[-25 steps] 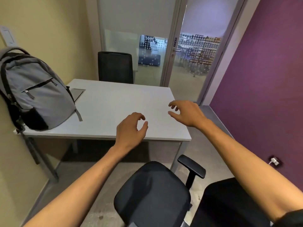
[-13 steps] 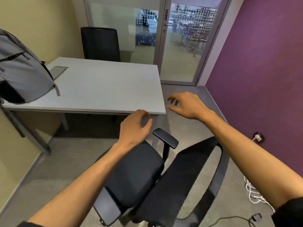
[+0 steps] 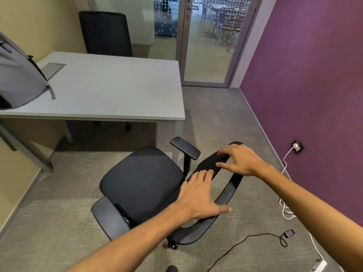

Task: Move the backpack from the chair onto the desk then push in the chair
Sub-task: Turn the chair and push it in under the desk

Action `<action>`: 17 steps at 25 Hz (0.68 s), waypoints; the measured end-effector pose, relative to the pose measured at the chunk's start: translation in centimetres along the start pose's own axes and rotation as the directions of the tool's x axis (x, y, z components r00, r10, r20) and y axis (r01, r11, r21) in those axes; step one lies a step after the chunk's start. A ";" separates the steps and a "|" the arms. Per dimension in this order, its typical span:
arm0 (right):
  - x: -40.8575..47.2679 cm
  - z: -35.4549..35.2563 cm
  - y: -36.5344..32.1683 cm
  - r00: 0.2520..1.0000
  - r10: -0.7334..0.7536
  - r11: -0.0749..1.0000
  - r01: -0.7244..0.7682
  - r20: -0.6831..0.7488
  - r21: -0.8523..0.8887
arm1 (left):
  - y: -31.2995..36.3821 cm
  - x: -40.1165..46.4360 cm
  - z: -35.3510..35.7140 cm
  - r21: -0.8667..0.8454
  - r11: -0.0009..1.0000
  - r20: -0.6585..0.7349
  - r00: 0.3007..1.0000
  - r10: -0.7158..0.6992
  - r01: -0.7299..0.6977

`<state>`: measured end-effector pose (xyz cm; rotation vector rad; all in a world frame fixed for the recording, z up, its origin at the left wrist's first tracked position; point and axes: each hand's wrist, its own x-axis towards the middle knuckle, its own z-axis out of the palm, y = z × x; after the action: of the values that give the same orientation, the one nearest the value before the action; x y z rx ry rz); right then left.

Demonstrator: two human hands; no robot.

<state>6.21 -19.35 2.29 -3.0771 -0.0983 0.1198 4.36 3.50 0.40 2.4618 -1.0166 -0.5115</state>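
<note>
The grey backpack (image 3: 17, 75) stands on the left end of the grey desk (image 3: 117, 91), cut off by the frame edge. The black office chair (image 3: 141, 181) stands on the carpet in front of the desk's right corner, its seat bare and turned toward the desk. My left hand (image 3: 200, 197) lies flat on the mesh backrest (image 3: 229, 193), fingers spread. My right hand (image 3: 241, 160) rests on the backrest's top rim, fingers apart and laid over the edge.
A second black chair (image 3: 106, 34) sits at the desk's far side, before a glass door (image 3: 206, 46). The purple wall (image 3: 304, 85) runs close on the right, with a socket (image 3: 297, 148). White and black cables (image 3: 284, 209) and a charger (image 3: 288, 233) lie on the floor.
My view has tipped down from the desk to the chair. Both hands have dropped from above the desk edge onto the chair's backrest.
</note>
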 end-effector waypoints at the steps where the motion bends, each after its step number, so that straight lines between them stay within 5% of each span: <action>1: -0.9 1.1 0.6 1.000 -0.004 1.000 0.004 0.017 0.005 | 0.3 -0.1 1.3 0.035 0.999 0.132 0.991 -0.033 0.028; 3: -2.6 3.6 1.1 1.000 0.013 0.999 -0.014 0.025 0.047 | 0.3 -0.1 3.3 0.083 0.994 0.237 0.967 -0.090 0.072; 8: -2.3 6.5 0.7 0.978 0.059 0.990 -0.032 -0.200 0.137 | -0.9 0.1 4.4 0.037 0.991 0.157 0.979 -0.133 0.129; 17: 0.5 7.4 -2.0 0.959 0.081 0.991 -0.048 -0.270 0.127 | -5.0 -0.6 2.6 0.074 0.989 0.113 0.984 -0.137 0.129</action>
<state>5.97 -16.84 -5.00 -2.9421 0.0230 -0.2881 5.52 6.48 -4.26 2.5977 -0.9320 -0.6829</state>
